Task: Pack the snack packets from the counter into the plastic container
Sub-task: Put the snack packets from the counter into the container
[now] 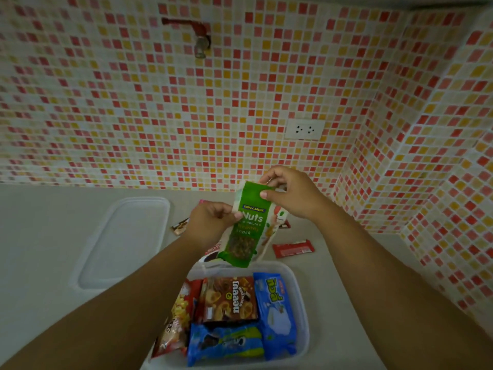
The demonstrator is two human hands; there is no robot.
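Both hands hold a green nuts packet [244,231] upright above the far rim of the clear plastic container [300,295]. My right hand [289,192] pinches its top edge. My left hand [210,218] grips its left side. Inside the container lie several packets: a brown one [230,299], a light blue one [274,313], a dark blue one [224,344] and a red popcorn one [177,316]. Loose snacks remain on the counter: a red bar [292,248], a small brown bar [180,225], and others partly hidden behind the packet and my left hand.
The container's clear lid [120,241] lies flat on the grey counter to the left. A mosaic-tiled wall runs behind and to the right, with a double socket [304,129] and a red tap [198,36] on it.
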